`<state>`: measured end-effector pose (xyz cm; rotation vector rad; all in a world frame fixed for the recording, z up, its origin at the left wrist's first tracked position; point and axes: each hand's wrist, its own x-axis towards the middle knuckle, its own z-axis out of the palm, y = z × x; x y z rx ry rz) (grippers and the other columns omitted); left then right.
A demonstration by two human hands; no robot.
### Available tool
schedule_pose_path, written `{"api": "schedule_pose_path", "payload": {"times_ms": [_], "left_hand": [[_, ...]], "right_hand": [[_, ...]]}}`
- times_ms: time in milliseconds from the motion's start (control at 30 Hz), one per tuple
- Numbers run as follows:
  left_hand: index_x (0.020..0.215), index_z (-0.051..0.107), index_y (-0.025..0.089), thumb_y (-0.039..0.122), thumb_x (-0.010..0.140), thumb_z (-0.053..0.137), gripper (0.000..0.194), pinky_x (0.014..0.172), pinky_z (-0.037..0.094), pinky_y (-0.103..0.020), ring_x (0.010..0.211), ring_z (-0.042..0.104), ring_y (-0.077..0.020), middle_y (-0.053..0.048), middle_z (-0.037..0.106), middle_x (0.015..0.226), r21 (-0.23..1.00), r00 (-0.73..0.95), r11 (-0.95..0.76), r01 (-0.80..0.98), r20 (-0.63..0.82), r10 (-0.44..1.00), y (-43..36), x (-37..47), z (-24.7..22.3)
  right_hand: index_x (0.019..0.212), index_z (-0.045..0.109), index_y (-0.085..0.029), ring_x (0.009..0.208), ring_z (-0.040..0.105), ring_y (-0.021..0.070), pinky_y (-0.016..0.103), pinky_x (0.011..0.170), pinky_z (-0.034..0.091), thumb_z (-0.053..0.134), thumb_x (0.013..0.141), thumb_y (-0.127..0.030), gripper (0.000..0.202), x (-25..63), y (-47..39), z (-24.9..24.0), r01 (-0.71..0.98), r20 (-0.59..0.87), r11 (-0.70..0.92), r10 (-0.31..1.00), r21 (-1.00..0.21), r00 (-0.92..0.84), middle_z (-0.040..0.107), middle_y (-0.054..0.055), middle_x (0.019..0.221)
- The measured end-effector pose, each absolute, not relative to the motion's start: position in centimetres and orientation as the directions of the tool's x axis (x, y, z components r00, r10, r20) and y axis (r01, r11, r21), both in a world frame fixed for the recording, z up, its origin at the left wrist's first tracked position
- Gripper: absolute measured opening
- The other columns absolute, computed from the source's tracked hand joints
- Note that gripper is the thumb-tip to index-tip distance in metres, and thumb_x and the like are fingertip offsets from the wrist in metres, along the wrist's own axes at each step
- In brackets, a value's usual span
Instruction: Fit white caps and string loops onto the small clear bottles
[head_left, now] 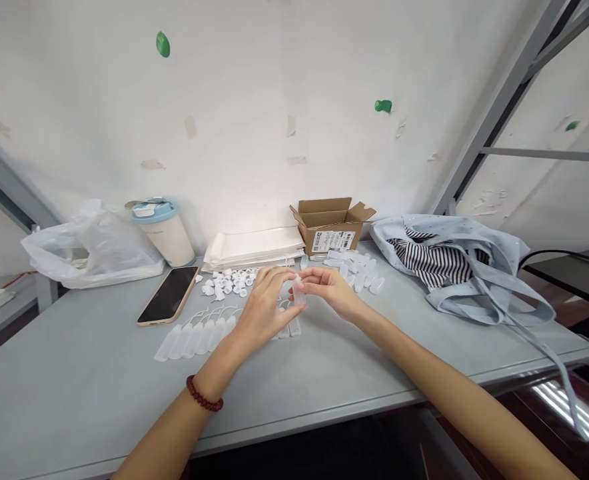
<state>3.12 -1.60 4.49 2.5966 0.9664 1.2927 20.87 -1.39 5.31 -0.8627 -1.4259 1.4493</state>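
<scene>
Near the middle of the table, my left hand (265, 305) and my right hand (328, 289) meet around one small translucent plastic bottle (299, 293). The fingers of both hands pinch it, and it stands roughly upright between them. Beneath and left of my left hand lies a row of similar bottles with thin white loops (194, 339), partly hidden by that hand. Behind it is a pile of small white caps (227, 283). Beyond my right hand, loose translucent bottles (359, 269) lie in a heap.
An open cardboard box (330, 230) and a stack of white sheets or bags (254, 248) stand by the wall. On the left are a phone (168, 295), a cup with a blue lid (167, 233) and a plastic bag (92, 248). A light blue cloth bag (474, 267) lies right.
</scene>
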Motion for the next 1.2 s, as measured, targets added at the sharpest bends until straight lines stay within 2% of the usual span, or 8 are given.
{"api": "schedule_pose_path", "payload": {"times_ms": [167, 267, 333, 400, 500, 567, 900, 1200], "left_hand": [[0.109, 0.053, 0.022, 0.027, 0.074, 0.072, 0.04, 0.094, 0.044, -0.044, 0.113, 0.049, -0.0259, -0.008, 0.06, 0.114, 0.344, 0.468, -0.807, 0.48, 0.677, 0.568, -1.7, 3.0, 4.7], [0.11, 0.053, 0.022, 0.028, 0.075, 0.071, 0.04, 0.096, 0.042, -0.045, 0.115, 0.048, -0.0264, -0.008, 0.06, 0.115, 0.336, 0.507, -0.819, 0.464, 0.657, 0.557, -1.6, 3.0, 4.7], [0.109, 0.054, 0.022, 0.029, 0.074, 0.072, 0.04, 0.095, 0.042, -0.045, 0.115, 0.048, -0.0273, -0.008, 0.061, 0.112, 0.333, 0.539, -0.825, 0.457, 0.634, 0.555, -1.7, 3.0, 4.7], [0.107, 0.055, 0.022, 0.03, 0.073, 0.073, 0.039, 0.093, 0.043, -0.045, 0.113, 0.049, -0.0284, -0.008, 0.063, 0.108, 0.341, 0.572, -0.818, 0.464, 0.59, 0.57, -1.8, 3.1, 4.6], [0.103, 0.056, 0.022, 0.032, 0.071, 0.074, 0.038, 0.09, 0.044, -0.045, 0.109, 0.05, -0.0289, -0.007, 0.063, 0.106, 0.348, 0.621, -0.803, 0.484, 0.51, 0.596, -2.0, 3.2, 4.5], [0.102, 0.056, 0.021, 0.032, 0.072, 0.073, 0.037, 0.09, 0.043, -0.045, 0.107, 0.049, -0.0286, -0.007, 0.063, 0.104, 0.344, 0.648, -0.801, 0.49, 0.47, 0.599, -2.2, 3.3, 4.4], [0.103, 0.058, 0.017, 0.033, 0.075, 0.068, 0.033, 0.09, 0.044, -0.045, 0.11, 0.047, -0.0293, -0.009, 0.062, 0.1, 0.326, 0.713, -0.785, 0.526, 0.334, 0.617, -2.7, 3.5, 4.0], [0.101, 0.059, 0.019, 0.032, 0.075, 0.067, 0.03, 0.088, 0.044, -0.045, 0.106, 0.047, -0.0288, -0.008, 0.062, 0.097, 0.32, 0.726, -0.791, 0.522, 0.319, 0.608, -2.7, 3.5, 4.0]], "right_hand": [[0.088, 0.063, -0.016, 0.08, 0.07, 0.0217, 0.034, 0.075, 0.05, 0.07, 0.071, -0.028, 0.022, 21.0, -1.3, 5.4, -0.134, 0.105, 0.06, 0.928, -0.989, -0.359, 0.072, 0.004, 0.077], [0.086, 0.065, -0.016, 0.076, 0.067, 0.0181, 0.032, 0.075, 0.049, 0.065, 0.072, -0.025, 0.016, 21.4, -1.1, 5.5, -0.082, 0.089, 0.062, 0.919, -0.995, -0.385, 0.071, 0.003, 0.076], [0.081, 0.067, -0.016, 0.068, 0.063, 0.0158, 0.029, 0.065, 0.048, 0.06, 0.073, -0.025, 0.014, 21.8, -0.8, 5.5, 0.038, 0.054, 0.076, 0.911, -0.996, -0.41, 0.068, 0.002, 0.072], [0.074, 0.068, -0.016, 0.059, 0.057, 0.0144, 0.026, 0.055, 0.043, 0.055, 0.073, -0.022, 0.014, 22.1, -0.4, 5.5, 0.234, 0.063, 0.153, 0.933, -0.96, -0.354, 0.063, 0.001, 0.063], [0.065, 0.067, -0.016, 0.057, 0.052, 0.0139, 0.026, 0.054, 0.039, 0.051, 0.071, -0.016, 0.017, 22.5, 0.1, 5.4, 0.513, 0.259, 0.313, 0.95, -0.799, -0.176, 0.062, 0.001, 0.06], [0.063, 0.065, -0.016, 0.058, 0.052, 0.0137, 0.026, 0.056, 0.038, 0.049, 0.071, -0.015, 0.018, 22.7, 0.4, 5.3, 0.6, 0.36, 0.352, 0.926, -0.718, -0.112, 0.065, 0.002, 0.065], [0.07, 0.065, -0.016, 0.062, 0.055, 0.0147, 0.026, 0.058, 0.041, 0.049, 0.075, -0.015, 0.016, 23.1, 1.2, 4.3, 0.674, 0.455, 0.413, 0.881, -0.612, -0.127, 0.067, 0.005, 0.075], [0.074, 0.065, -0.017, 0.066, 0.058, 0.0162, 0.027, 0.057, 0.042, 0.049, 0.075, -0.016, 0.015, 23.1, 1.1, 4.2, 0.654, 0.466, 0.42, 0.877, -0.629, -0.116, 0.068, 0.005, 0.077]]}}
